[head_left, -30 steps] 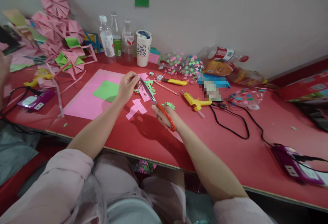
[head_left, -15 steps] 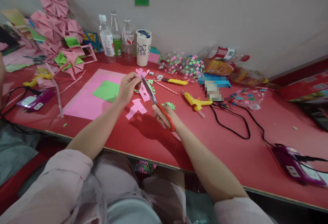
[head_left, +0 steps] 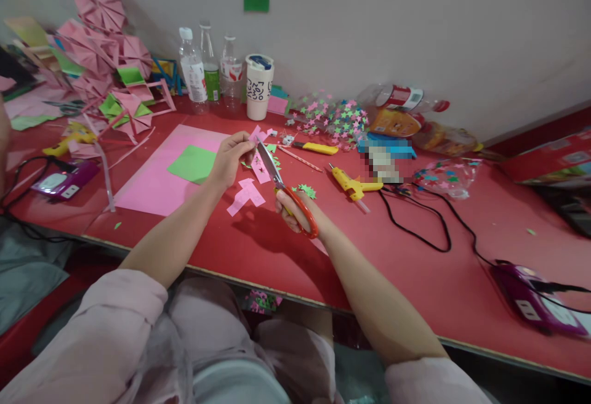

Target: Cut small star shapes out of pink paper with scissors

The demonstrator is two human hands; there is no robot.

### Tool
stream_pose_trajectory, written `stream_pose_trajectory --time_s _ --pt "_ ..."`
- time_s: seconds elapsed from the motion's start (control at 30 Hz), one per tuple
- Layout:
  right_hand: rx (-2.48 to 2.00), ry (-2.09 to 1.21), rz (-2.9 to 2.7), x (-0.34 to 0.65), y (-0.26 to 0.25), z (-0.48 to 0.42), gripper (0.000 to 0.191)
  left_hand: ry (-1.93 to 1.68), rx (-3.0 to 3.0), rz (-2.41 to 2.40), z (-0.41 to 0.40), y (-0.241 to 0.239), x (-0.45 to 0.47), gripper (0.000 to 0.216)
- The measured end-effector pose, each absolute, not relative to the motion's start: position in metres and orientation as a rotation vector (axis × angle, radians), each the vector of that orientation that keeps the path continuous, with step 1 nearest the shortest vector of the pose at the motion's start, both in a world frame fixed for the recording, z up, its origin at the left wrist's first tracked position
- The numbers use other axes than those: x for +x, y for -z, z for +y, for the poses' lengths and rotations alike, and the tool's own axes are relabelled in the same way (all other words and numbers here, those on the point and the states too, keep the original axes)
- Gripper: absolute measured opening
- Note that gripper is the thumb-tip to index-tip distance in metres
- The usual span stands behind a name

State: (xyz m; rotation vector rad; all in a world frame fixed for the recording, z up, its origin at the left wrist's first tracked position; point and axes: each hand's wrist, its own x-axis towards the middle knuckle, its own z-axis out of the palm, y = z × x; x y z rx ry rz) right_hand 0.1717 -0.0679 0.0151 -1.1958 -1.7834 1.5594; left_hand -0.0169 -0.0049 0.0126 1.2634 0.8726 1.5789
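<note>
My left hand (head_left: 231,156) pinches a small piece of pink paper (head_left: 257,135) above the table. In my right hand (head_left: 292,209) is a pair of scissors (head_left: 298,207) with red-orange handles, its blades reaching up to the pink paper. Under the blades lies a pink strip (head_left: 261,169) with star-shaped holes. Nearer to me are more pink scraps (head_left: 245,196). Small green paper cutouts (head_left: 305,191) sit just beyond my right hand. Left of my hands, a green sheet (head_left: 192,164) rests on a larger pink sheet (head_left: 143,185).
A yellow glue gun (head_left: 353,183) with a black cord lies to the right, a yellow utility knife (head_left: 319,148) behind. Bottles (head_left: 192,74) and a white cup (head_left: 259,90) stand by the wall. Pink folded-paper shapes (head_left: 96,53) fill the left. Another person's arm shows at the far left.
The scissors have turned slightly in my right hand, their handles spreading wider apart. The pink paper in my left hand has shifted its angle.
</note>
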Motion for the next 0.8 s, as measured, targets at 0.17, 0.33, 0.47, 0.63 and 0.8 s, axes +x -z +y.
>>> stream_pose_trajectory --time_s 0.17,0.33,0.47,0.63,0.8 --pt "-1.255 -1.563 -1.710 0.1680 -0.0113 -0.0694 0.043 -1.585 1.241 0.855 -0.0044 -0.0108 -0.0144 0.018" --pt "-1.276 -1.517 -1.686 0.1632 -0.0081 -0.0713 0.045 -1.608 1.207 0.841 -0.0046 -0.0099 -0.0105 0.021" --pt "-1.299 -1.496 -1.708 0.1631 -0.0092 -0.0705 0.047 -1.612 1.189 0.857 -0.0045 -0.0102 -0.0105 0.021" --pt "-1.294 -1.481 -1.713 0.1629 -0.0106 -0.0716 0.047 -1.605 1.176 0.854 -0.0043 -0.0094 -0.0118 0.020" --pt "-1.266 -1.478 -1.717 0.1635 -0.0108 -0.0727 0.043 -1.554 1.196 0.860 -0.0040 -0.0096 -0.0115 0.019"
